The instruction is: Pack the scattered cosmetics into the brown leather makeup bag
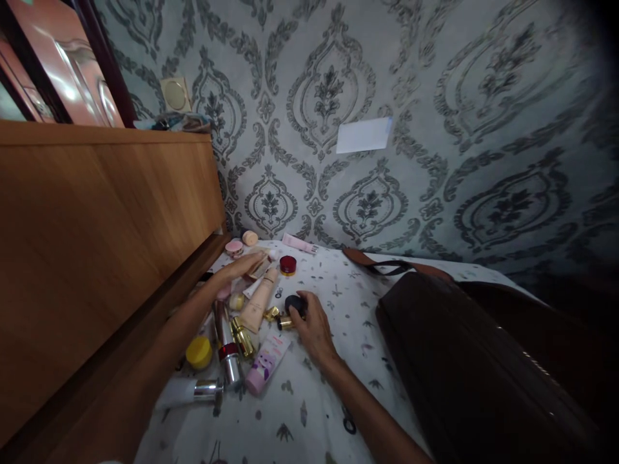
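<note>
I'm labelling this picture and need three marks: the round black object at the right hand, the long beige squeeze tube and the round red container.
Round black object (293, 303): head view, its uncovered surface.
Long beige squeeze tube (262, 300): head view, mid-body.
Round red container (287, 265): head view, its red part.

Both bare forearms angle in from the lower edge. The left forearm (176, 338) slants up to the right, its hand (244, 264) stretched farthest forward, fingers partly hidden. The right forearm (370, 406) runs up leftward; its hand (314, 325) curls inward, thumb and fingers bent into a grip.
</note>
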A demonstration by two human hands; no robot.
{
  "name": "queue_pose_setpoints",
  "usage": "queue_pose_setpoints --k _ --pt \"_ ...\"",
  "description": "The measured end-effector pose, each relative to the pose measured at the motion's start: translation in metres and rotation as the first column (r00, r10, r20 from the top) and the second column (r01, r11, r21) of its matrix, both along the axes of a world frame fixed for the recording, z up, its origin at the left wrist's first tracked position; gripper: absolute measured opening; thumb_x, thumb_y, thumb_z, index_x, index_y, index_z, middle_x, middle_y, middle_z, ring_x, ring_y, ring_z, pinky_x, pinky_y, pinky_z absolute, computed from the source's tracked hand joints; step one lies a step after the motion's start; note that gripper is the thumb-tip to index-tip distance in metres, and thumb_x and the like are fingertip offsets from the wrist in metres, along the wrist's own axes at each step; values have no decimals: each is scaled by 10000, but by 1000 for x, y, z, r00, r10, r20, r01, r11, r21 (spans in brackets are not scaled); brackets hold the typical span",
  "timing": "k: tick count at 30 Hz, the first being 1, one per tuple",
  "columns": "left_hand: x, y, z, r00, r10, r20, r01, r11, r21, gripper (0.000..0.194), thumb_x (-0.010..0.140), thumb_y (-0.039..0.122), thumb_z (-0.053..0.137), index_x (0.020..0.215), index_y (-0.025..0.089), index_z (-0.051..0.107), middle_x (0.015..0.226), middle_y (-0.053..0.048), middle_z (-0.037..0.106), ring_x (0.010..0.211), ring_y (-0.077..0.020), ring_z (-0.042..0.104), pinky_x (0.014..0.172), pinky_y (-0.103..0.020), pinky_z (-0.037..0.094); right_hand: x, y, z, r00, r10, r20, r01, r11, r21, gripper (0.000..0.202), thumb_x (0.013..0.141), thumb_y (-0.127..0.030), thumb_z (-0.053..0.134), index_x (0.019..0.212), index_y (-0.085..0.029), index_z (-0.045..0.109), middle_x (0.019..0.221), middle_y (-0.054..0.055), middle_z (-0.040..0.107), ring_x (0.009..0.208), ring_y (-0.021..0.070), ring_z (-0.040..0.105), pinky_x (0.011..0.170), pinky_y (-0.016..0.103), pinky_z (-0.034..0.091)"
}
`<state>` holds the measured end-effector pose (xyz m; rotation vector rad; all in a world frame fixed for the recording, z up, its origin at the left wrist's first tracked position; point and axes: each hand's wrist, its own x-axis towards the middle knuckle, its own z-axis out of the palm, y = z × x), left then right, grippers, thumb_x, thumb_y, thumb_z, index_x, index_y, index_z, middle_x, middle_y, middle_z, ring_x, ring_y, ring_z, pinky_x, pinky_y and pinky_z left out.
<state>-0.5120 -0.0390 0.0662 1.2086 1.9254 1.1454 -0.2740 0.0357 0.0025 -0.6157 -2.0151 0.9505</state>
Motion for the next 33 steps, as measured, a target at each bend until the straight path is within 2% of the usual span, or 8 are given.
queue_pose_setpoints --k 3,6,9,13,18,26,30,33 --pt "-12 3 0 986 22 163 -12 998 -63 888 795 848 155 1055 175 673 815 -106 734 675 -240 687 581 -336 527 1 1 0 1000 2 -24 -2 1000 -2 303 823 -308 498 1092 -181 559 1049 90 625 993 236 594 886 393 483" --pt "-25 4 0 966 62 250 -36 993 -109 936 754 881 112 963 164 677 650 -94 693 549 -206 653 511 -296 488 0 2 -1 999 3 -46 -4 1000 -11 262 818 -291 503 1049 -191 576 1024 85 622 973 235 592 882 394 481" --pt "-30 4 2 928 98 360 -56 991 -124 939 761 875 115 994 158 676 666 -99 706 574 -215 671 542 -304 507 -1 3 -3 998 3 -62 -4 1000 -18 249 811 -284 507 1026 -185 586 1011 88 625 953 234 594 866 395 484" --pt "-27 -1 10 856 112 504 -83 993 -78 896 814 831 159 1083 139 663 799 -108 744 689 -236 698 656 -342 545 -1 4 -3 997 8 -78 -10 1000 -23 235 812 -290 510 1004 -184 596 1001 85 627 953 228 596 860 385 486" --pt "-24 -7 14 853 100 512 -100 995 -28 820 828 816 194 1074 195 669 886 -103 746 764 -240 700 662 -339 545 0 4 -1 996 12 -90 -15 999 -34 224 811 -285 514 989 -184 604 1001 85 624 957 228 593 869 391 483" --pt "-18 -5 10 861 198 469 -214 977 -19 651 853 738 395 1218 225 560 941 -79 731 595 -148 648 559 -265 535 4 0 6 997 43 -67 -44 999 -27 215 808 -281 524 988 -193 603 1013 85 615 979 237 579 855 388 480" --pt "1 -11 16 863 128 488 -134 991 -23 691 822 758 433 1218 210 580 966 -94 729 618 -169 661 553 -288 545 4 -2 8 998 54 -44 -55 998 -24 214 798 -271 529 983 -194 607 1010 81 602 992 244 558 875 395 464" --pt "20 -12 20 861 65 504 -65 998 -17 706 820 752 449 1239 198 576 995 -103 730 694 -204 692 635 -340 573 3 -2 7 997 61 -38 -62 998 -22 198 802 -287 530 958 -197 612 995 77 597 973 243 554 878 396 458"
